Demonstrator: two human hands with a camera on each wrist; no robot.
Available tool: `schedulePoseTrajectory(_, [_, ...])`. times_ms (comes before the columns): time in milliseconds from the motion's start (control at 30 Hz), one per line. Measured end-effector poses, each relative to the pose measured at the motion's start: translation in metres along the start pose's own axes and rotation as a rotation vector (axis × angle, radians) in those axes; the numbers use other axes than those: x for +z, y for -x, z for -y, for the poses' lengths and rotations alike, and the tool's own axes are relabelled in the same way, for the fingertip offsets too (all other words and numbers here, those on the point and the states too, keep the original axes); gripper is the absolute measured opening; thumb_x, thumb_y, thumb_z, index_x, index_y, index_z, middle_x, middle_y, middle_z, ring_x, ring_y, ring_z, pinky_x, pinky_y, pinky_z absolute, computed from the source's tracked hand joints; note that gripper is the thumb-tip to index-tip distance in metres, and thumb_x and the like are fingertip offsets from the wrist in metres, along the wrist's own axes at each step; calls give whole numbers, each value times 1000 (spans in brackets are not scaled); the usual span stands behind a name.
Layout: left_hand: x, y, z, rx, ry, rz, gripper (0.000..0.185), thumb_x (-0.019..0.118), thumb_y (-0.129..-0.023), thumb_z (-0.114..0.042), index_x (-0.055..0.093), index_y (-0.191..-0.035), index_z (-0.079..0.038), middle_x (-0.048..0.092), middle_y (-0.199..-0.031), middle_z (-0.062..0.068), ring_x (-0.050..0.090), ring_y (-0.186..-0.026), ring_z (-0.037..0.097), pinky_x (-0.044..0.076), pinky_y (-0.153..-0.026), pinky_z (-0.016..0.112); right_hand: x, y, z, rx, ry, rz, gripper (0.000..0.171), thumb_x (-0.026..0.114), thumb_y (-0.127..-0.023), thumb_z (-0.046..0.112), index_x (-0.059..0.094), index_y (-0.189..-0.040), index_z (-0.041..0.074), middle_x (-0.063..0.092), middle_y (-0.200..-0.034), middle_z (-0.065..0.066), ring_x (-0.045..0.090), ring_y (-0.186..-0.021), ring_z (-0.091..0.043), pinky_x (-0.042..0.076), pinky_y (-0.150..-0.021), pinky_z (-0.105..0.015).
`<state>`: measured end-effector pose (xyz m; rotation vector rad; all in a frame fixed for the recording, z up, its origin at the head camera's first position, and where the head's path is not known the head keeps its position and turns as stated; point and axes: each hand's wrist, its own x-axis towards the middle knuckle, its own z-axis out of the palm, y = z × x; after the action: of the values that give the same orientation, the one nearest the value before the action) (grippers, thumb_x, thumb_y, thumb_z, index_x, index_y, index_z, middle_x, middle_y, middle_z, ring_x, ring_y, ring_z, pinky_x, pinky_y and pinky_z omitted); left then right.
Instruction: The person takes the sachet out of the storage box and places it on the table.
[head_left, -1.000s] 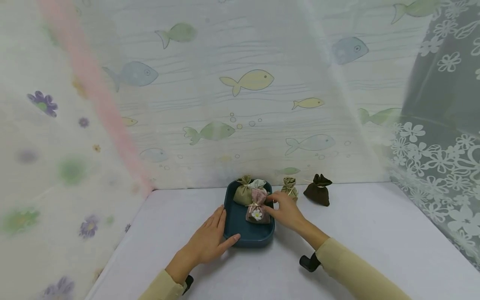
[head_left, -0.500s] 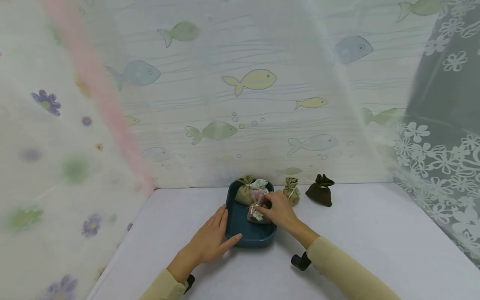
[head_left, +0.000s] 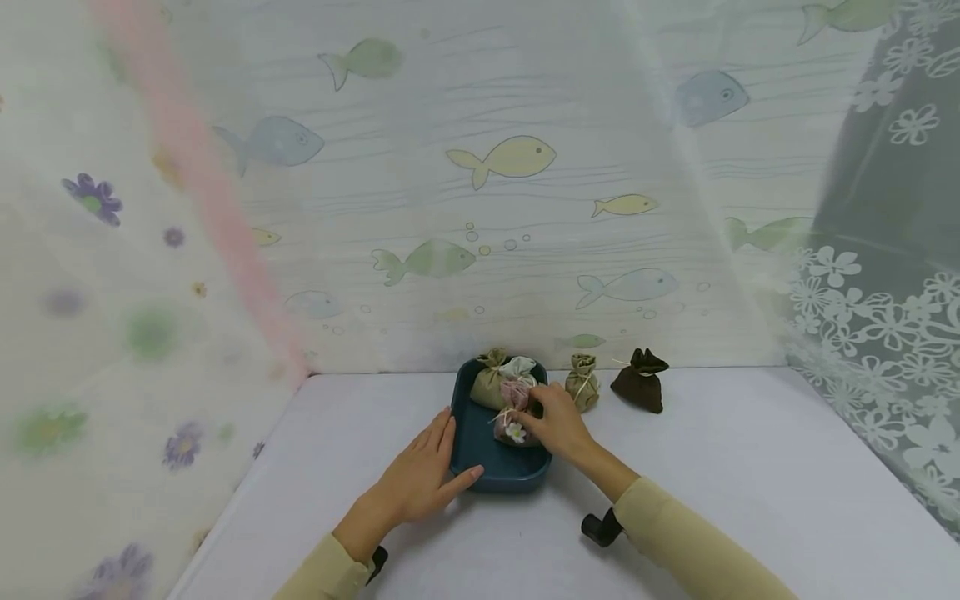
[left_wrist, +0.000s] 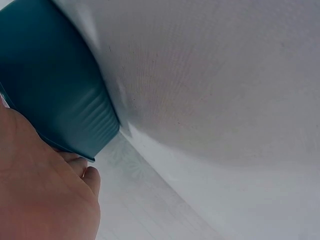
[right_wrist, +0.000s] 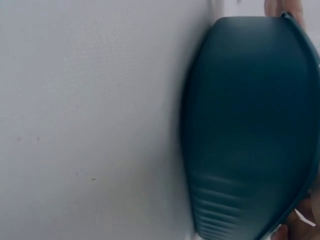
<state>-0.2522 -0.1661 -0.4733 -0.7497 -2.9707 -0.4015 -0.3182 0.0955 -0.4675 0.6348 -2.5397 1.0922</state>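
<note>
A dark teal tray stands on the white table. Inside it, a pink drawstring pouch with a white flower lies in front of an olive pouch and a pale pouch. My right hand reaches over the tray's right rim and pinches the pink pouch near its tied neck; part of the pouch is behind the fingers. Along the left rim rests my left hand, fingers straight, thumb spread over the near left corner. Both wrist views show mostly the tray's outer wall.
Right of the tray stand another olive pouch, close behind my right hand, and a dark brown pouch. A fish-patterned curtain hangs at the table's back edge. Floral fabric borders the left side.
My right hand has moved slightly left, further over the tray's rim and onto the pink pouch, whose upper part now sits a little lower. The left hand stays against the tray.
</note>
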Motion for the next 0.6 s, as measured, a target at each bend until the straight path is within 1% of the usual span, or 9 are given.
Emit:
schedulePoseTrajectory(133, [1, 0, 0, -9, -13, 14, 102, 36, -99, -75, 24, -159, 7, 15, -169, 21, 20, -155, 34, 27, -122, 51, -4, 2, 4, 1, -20, 8, 17, 82, -89, 20, 68, -80, 15, 60, -76, 5, 42, -74, -15, 37, -68, -31])
schedulePoseTrajectory(300, [-1, 0, -3, -23, -17, 34, 104, 33, -98, -77, 22, -160, 6, 13, -170, 20, 18, -156, 32, 25, -123, 49, -9, 4, 9, 2, -29, 11, 20, 81, -90, 21, 65, -79, 14, 58, -77, 3, 44, -77, -17, 36, -69, -32])
schedulePoseTrajectory(367, [-1, 0, -3, -22, -14, 30, 103, 34, -99, -76, 23, -160, 6, 14, -169, 20, 18, -156, 33, 26, -123, 49, -12, 4, 11, -3, -39, 11, 21, 80, -91, 21, 65, -79, 14, 57, -76, 3, 45, -77, -18, 36, -69, -32])
schedulePoseTrajectory(467, [-1, 0, -3, -20, -15, 22, 102, 35, -99, -75, 23, -160, 7, 15, -169, 21, 19, -156, 34, 26, -122, 50, -17, 4, 13, -15, -71, 9, 19, 80, -91, 20, 65, -80, 14, 58, -77, 3, 47, -77, -19, 38, -70, -32])
schedulePoseTrajectory(600, [-2, 0, -3, -23, -15, 22, 102, 35, -99, -75, 23, -160, 6, 14, -169, 21, 18, -156, 33, 25, -123, 49, -24, 6, 18, -21, -141, 5, 15, 79, -92, 17, 66, -85, 12, 60, -81, 1, 51, -75, -20, 42, -66, -30])
